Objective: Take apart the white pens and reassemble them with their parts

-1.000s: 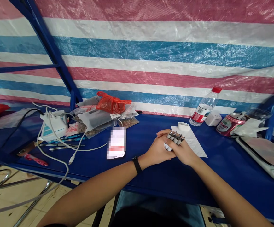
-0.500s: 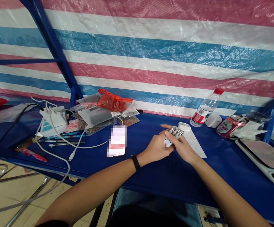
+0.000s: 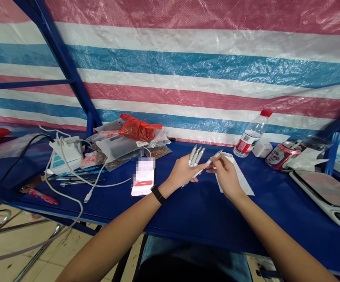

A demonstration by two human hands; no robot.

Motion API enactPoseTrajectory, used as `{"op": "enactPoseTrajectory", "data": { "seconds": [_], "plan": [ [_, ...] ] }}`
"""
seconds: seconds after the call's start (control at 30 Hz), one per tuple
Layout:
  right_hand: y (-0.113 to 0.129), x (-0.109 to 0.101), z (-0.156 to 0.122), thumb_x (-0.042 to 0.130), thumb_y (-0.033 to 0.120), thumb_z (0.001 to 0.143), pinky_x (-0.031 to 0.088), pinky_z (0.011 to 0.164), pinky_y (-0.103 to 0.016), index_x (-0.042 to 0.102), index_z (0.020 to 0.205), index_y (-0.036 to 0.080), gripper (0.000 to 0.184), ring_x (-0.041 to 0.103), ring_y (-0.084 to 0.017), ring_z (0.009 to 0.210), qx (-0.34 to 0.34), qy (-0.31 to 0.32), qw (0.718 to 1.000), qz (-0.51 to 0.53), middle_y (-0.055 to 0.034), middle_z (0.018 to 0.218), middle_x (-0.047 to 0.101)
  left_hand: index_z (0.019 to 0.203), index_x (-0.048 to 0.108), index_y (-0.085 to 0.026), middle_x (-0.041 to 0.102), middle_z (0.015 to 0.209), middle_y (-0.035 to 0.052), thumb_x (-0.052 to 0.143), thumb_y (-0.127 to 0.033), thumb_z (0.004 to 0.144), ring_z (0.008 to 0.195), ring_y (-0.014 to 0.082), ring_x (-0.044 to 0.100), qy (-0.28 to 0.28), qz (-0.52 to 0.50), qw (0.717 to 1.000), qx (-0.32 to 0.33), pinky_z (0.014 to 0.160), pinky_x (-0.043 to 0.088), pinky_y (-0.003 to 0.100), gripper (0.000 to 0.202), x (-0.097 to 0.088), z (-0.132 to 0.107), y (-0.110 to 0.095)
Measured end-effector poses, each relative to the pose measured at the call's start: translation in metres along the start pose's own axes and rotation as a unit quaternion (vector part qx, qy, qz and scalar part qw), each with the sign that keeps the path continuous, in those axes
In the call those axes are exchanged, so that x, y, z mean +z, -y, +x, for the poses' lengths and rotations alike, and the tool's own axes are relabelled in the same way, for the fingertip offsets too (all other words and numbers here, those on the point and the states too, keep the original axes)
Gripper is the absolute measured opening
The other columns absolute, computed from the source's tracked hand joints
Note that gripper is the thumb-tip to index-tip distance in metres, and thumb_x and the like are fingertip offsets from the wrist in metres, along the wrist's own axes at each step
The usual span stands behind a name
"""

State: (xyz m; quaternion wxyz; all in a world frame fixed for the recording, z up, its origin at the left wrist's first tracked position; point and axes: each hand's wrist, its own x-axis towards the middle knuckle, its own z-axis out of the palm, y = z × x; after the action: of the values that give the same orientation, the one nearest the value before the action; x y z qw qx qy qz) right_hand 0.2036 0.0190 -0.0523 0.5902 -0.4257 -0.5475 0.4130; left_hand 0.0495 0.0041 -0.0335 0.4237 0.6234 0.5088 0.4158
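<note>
Pens: three pens (image 3: 196, 155), silver tips up, gripped upright; single pen (image 3: 207, 162) slanted between both hands
Left hand (image 3: 183, 175): closed around three pens, just beside phone (image 3: 143, 182)
Right hand (image 3: 226, 176): pinching single pen between fingertips, above paper (image 3: 241, 182)
Surroundings: blue table (image 3: 246, 223) under both hands; bottle (image 3: 250, 135) beyond paper

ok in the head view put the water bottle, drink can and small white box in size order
The plastic water bottle looks largest, then the drink can, then the small white box.
</note>
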Motion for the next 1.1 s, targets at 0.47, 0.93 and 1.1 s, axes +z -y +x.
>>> {"op": "enactPoseTrajectory", "data": {
  "seconds": [0.47,0.93,1.1],
  "plan": [
    [0.000,-0.009,0.006,0.076,0.068,0.064,0.059,0.062,-0.037,0.051,0.077,0.021,0.054,0.064,-0.019,0.061,0.032,-0.013,0.999,0.016,-0.0017,0.068,0.062,0.147,0.044,-0.004,0.053,0.138,0.0273,0.032,-0.052,0.098,0.133,0.0420,0.046,-0.103,0.555,0.825,-0.019,0.110,0.044,0.069,0.069,0.000,-0.012,0.011],
    [0.022,-0.006,0.000,0.095,0.049,0.035,0.054,0.066,-0.025,0.055,0.060,0.018,0.056,0.063,-0.012,0.063,0.153,0.034,0.980,0.126,0.0016,0.062,0.061,0.124,0.061,-0.020,0.064,0.113,0.0093,0.031,-0.041,0.102,0.106,0.0229,0.060,-0.114,0.425,0.875,0.203,0.093,0.052,0.035,0.043,0.006,-0.020,-0.006],
    [0.014,-0.005,-0.002,0.093,0.061,0.041,0.052,0.063,-0.028,0.060,0.062,0.017,0.058,0.062,-0.015,0.064,0.135,0.051,0.986,0.081,-0.0019,0.063,0.063,0.100,0.054,-0.020,0.064,0.090,0.0041,0.026,-0.032,0.103,0.077,0.0166,0.059,-0.021,0.338,0.936,0.096,0.064,0.033,0.025,0.031,0.028,-0.019,0.005]
  ]
}}
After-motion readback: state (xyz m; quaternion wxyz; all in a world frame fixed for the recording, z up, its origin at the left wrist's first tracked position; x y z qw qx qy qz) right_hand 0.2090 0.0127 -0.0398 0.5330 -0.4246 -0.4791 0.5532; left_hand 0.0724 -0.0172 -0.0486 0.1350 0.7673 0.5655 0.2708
